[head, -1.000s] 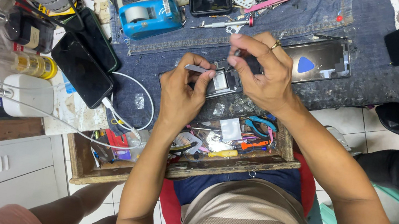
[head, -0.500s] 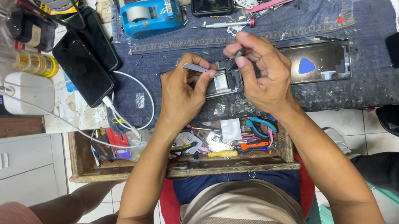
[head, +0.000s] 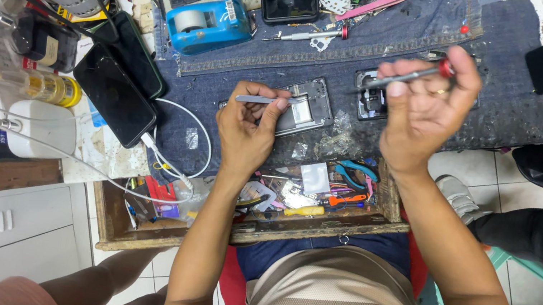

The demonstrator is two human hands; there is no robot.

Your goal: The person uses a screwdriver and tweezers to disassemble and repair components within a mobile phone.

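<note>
Left hand [head: 246,130] pinches tweezers [head: 259,99] lying level, tips pointing left, over the opened phone [head: 303,112] on the table [head: 405,43]. Right hand [head: 424,108] grips a red-capped screwdriver [head: 411,75], slanting up-right.

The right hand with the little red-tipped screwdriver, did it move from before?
Yes. The right hand with the red-tipped screwdriver has lifted off the opened grey phone and swung rightward, away from the blue tape dispenser.
</note>
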